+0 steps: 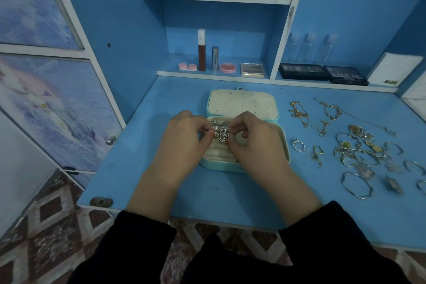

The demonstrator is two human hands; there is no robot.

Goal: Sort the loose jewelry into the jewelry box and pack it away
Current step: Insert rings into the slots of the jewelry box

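Note:
A small teal jewelry box lies open on the blue desk, its cream lid folded back with rows of small holes. Both hands hover over the box's ring rolls. My left hand pinches a silver ring at the rolls. My right hand pinches a silver flower-shaped ring right beside it. Several more silver rings sit in the slots behind. Loose jewelry lies spread on the desk to the right: gold chains, silver bangles, rings and earrings.
Shelves at the back hold a lip gloss tube, a lipstick, contact lens cases, a compact and eyeshadow palettes. Bottles stand on the upper shelf. A cabinet door with a knob is at the left. The desk's front edge is near my sleeves.

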